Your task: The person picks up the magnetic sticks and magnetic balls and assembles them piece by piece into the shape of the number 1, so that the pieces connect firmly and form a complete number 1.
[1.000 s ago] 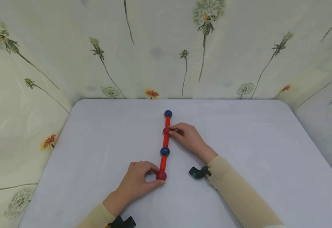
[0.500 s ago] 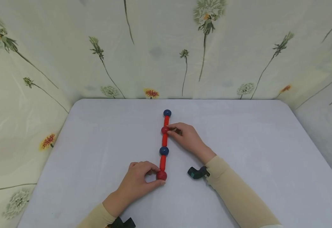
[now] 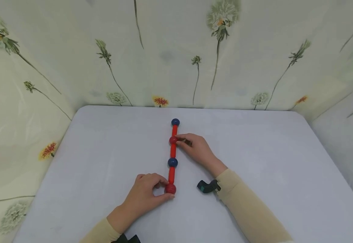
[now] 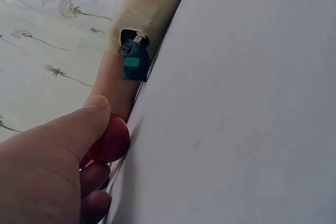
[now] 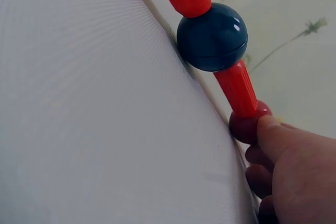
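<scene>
A straight chain of red rods and balls lies lengthwise on the table, alternating blue and red balls. At its near end my left hand point(image 3: 147, 192) pinches the near red ball point(image 3: 170, 189) between thumb and fingers; in the left wrist view the thumb lies against that red ball point(image 4: 112, 139). Farther up, my right hand point(image 3: 197, 148) holds the other red ball point(image 3: 173, 140) at its right side with thumb and fingertips. Between the hands sits a blue ball point(image 3: 172, 162), joined by a red rod point(image 3: 171, 175). The far blue ball point(image 3: 175, 122) ends the chain, touched by neither hand.
The white table point(image 3: 255, 152) runs up to a wall covering point(image 3: 170, 67) printed with dandelions. A dark wrist camera mount point(image 3: 208, 186) sticks out from the right sleeve point(image 3: 249, 206), low over the table.
Both hands keep hold of their red balls. The chain's far part and my right hand have shifted slightly left, so the chain stands straighter; the head view has also shifted a little.
</scene>
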`<state>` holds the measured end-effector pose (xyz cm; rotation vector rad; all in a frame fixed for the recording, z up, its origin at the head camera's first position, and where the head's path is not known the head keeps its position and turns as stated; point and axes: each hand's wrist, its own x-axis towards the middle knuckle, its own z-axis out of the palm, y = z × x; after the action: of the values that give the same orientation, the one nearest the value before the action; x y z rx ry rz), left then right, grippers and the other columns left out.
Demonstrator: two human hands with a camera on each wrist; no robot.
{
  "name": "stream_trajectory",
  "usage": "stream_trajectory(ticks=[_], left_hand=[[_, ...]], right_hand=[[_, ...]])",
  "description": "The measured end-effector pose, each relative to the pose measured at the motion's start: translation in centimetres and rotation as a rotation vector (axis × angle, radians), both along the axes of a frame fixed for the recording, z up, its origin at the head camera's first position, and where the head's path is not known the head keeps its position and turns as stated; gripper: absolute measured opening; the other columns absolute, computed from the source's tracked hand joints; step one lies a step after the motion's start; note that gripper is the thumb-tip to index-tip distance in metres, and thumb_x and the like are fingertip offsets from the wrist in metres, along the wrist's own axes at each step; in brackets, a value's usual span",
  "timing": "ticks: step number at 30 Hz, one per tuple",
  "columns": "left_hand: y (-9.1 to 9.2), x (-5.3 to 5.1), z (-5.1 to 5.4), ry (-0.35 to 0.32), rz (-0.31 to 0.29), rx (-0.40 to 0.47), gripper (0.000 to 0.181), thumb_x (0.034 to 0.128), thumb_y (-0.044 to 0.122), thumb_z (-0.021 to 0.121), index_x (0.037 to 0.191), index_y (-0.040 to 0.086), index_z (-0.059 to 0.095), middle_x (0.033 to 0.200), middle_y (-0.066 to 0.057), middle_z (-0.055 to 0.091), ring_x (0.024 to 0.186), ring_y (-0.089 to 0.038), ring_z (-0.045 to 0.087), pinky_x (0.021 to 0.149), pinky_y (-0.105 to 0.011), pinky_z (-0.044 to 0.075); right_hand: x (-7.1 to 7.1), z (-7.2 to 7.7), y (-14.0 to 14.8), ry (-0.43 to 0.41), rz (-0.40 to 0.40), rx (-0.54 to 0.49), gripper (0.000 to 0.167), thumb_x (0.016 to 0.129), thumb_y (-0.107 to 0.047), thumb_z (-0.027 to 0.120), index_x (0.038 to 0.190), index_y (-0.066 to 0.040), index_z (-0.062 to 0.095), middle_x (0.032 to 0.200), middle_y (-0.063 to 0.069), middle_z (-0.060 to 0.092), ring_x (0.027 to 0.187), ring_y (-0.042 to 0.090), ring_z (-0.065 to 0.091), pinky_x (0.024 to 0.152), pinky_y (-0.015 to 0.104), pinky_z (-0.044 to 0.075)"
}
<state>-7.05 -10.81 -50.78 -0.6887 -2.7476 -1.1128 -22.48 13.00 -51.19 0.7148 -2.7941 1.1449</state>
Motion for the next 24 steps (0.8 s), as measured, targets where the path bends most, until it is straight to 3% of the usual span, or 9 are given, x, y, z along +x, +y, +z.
stream_trajectory(ticks=[13,24], left_hand=[[0.1,-0.4,-0.6,0.043,-0.021,0.014,0.037,0.0765,0.054,0.08,0.104,0.033,0.066,0.092,0.023,0.061,0.083,0.002,0.052,0.081,-0.035,0.038],[0.5,-0.3,-0.9,-0.02,-0.03,0.032,0.043,0.0771,0.061,0.076,0.107,0.032,0.066,0.094,0.024,0.062,0.085,0.002,0.053,0.082,-0.036,0.038]], right_hand=[[-0.1,-0.3,0.5,0.038,0.021,-0.012,0.033,0.096,-0.035,0.065,0.129,-0.028,0.067,0.113,-0.014,0.068,0.097,0.004,0.06,0.085,0.031,0.051],[0.5,-0.5,1.4,0.003,-0.031,-0.033,0.037,0.098,-0.039,0.062,0.132,-0.026,0.064,0.115,-0.012,0.068,0.098,0.008,0.061,0.087,0.034,0.051]])
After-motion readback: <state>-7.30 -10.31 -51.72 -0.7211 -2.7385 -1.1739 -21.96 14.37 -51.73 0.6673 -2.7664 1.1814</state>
